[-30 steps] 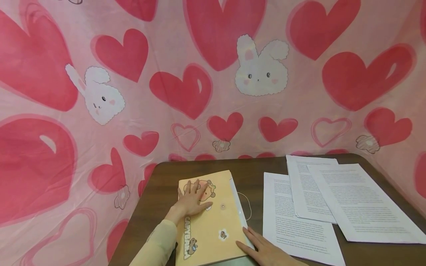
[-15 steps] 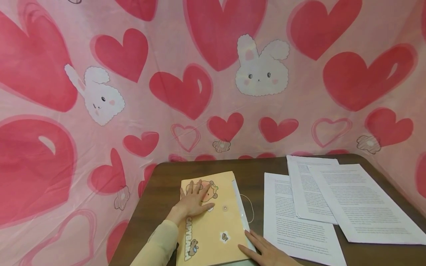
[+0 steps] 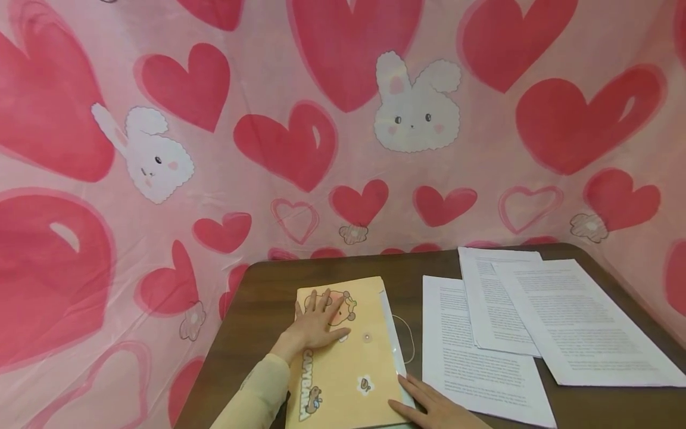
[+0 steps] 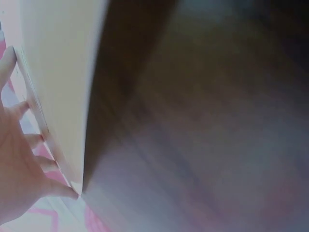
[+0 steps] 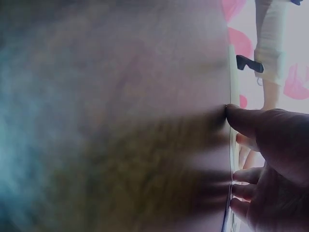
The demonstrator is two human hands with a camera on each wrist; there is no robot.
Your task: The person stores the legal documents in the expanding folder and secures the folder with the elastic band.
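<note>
A yellow paper folder [image 3: 348,363] with capybara cartoons and "CAPYBARA" lettering lies on the dark wooden table [image 3: 268,277]. My left hand [image 3: 313,330] rests spread on its upper left part, palm down, over a printed capybara head. My right hand [image 3: 431,408] touches the lower right edge, its thumb on the cover and its fingers along the side. White sheets show along that side, and a thin cord [image 3: 411,339] loops out from it. In the left wrist view, the left hand [image 4: 19,159] touches the folder's surface. The right wrist view shows the right hand [image 5: 275,164] against the edge.
To the right lie a printed sheet [image 3: 450,351], a second stack of printed pages [image 3: 490,298] and another overlapping one [image 3: 595,328]. A pink cloth backdrop [image 3: 257,71] with hearts and rabbits hangs behind and beside the table.
The folder has slid a little to the right over the table, and both hands have moved along with it. The printed pages have stayed in place. The head view has shifted slightly.
</note>
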